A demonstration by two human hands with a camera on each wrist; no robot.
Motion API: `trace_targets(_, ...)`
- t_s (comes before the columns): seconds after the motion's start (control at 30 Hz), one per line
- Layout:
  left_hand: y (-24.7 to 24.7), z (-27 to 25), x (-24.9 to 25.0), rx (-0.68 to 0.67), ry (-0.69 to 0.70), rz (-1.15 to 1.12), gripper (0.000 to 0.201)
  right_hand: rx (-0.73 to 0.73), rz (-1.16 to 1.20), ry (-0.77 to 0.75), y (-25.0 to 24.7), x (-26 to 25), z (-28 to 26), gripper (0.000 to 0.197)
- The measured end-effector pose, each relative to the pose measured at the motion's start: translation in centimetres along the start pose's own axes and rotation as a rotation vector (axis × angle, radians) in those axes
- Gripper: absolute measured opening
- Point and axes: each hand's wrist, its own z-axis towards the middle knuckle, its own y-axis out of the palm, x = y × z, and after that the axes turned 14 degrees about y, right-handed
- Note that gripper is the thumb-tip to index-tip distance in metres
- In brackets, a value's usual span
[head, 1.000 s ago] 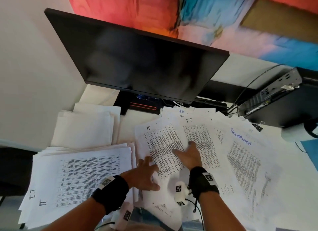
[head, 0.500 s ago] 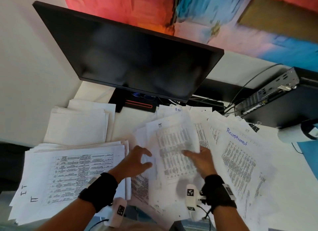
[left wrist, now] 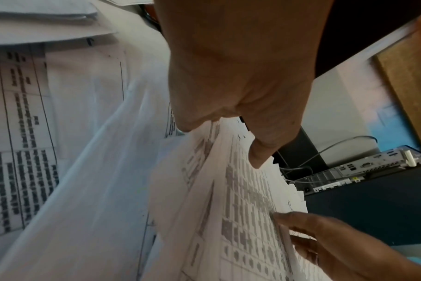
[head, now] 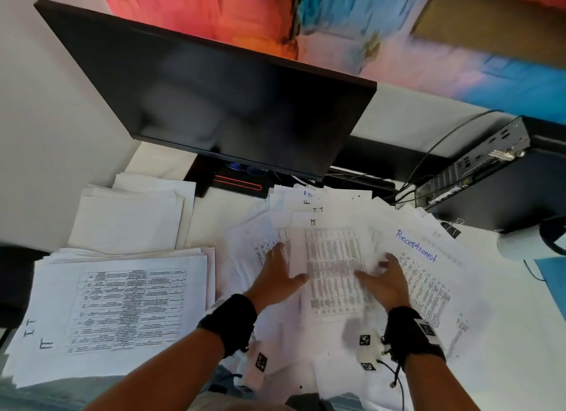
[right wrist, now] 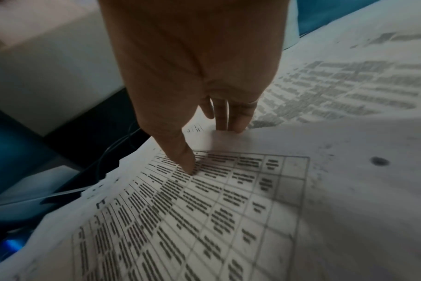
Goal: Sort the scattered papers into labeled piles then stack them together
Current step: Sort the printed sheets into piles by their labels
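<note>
Nearest to the person, both hands work on one printed sheet marked "IT" [head: 332, 266] that lies on top of the scattered papers [head: 428, 291] in the middle of the table [head: 520, 303]. The left hand [head: 277, 275] holds the left edge of this sheet: in the left wrist view the thumb lies on top and the other fingers go under the paper, so it pinches the sheet. The right hand [head: 384, 283] is at the right edge, with the thumb pressing on the printed grid and the fingers curled over the border, so it also grasps the sheet. I think the two hands take it from both sides so that the thin paper does not bend when it is lifted.

To the left, just beside the hands, the IT pile [head: 119, 306] waits with the same label on its margin; this is probably where the sheet belongs. A sheet labeled "Receptionist" [head: 416, 249] lies just right of the right hand, still unsorted. Farther back there is a blank-faced pile [head: 128, 220], then the monitor [head: 214, 98] and a black computer box [head: 490, 180].
</note>
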Motion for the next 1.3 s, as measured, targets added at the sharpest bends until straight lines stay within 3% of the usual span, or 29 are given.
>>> trace_targets(0.1, 0.8, -0.1, -0.5, 0.087, -0.06, -0.026, 0.118, -0.004, 0.023, 0.018, 1.2, -1.3, -1.1, 0.09)
trace_targets(0.23, 0.9, 0.1, -1.6, 0.334, -0.15, -0.166, 0.094, -0.022, 0.005, -0.066, 3.6, -1.3, -3.5, 0.067)
trace_targets(0.33, 0.5, -0.3, -1.6, 0.287, -0.187, -0.291, 0.049, -0.144, -0.082, -0.123, 5.9, -1.0, -5.3, 0.068)
trace_targets(0.4, -0.1, -0.8, -2.2, 0.232, -0.157, -0.271, 0.034, -0.161, -0.108, -0.178, 7.0, -0.6, -5.5, 0.056)
trace_targets(0.53, -1.4, -1.6, -3.7, 0.189, -0.091, -0.142, 0.029, -0.116, -0.052, -0.416, 7.1, 0.1, -4.8, 0.019)
trace_targets(0.63, -2.7, -2.3, -4.0, 0.256, -0.109, -0.24, 0.035, -0.159, -0.088, -0.533, 6.7, 1.3, -5.0, 0.022)
trace_targets(0.73, -3.6, -2.8, -4.0, 0.169, -0.075, -0.464, 0.04, -0.104, -0.054, -0.443, 6.2, 2.7, -4.9, 0.044)
trace_targets(0.83, -3.1, -2.7, -4.2, 0.17, -0.077, -0.322, 0.035, -0.105, 0.002, -0.25, 5.6, 2.6, -4.8, 0.067)
trace_targets(0.9, -2.5, -2.7, -3.8, 0.202, -0.059, -0.232, 0.033, -0.18, 0.086, -0.177, 5.5, 2.1, -4.5, 0.077)
trace_targets(1.03, -2.1, -2.9, -2.9, 0.273, -0.121, -0.238, 0.032, -0.283, 0.156, -0.174, 5.7, 0.5, -5.0, 0.043)
trace_targets(1.1, -2.0, -3.1, -3.2, 0.287, -0.105, -0.292, 0.033, -0.311, 0.246, -0.161, 5.5, 0.2, -5.7, 0.043)
trace_targets(1.2, -2.4, -3.5, -4.0, 0.317, -0.015, -0.323, 0.044, -0.375, 0.388, -0.136, 5.6, 1.4, -6.1, 0.071)
trace_targets(1.3, -3.3, -4.9, -3.3, 0.274, 0.102, -0.378, 0.022, -0.421, 0.436, -0.145, 5.5, 3.1, -6.1, 0.045)
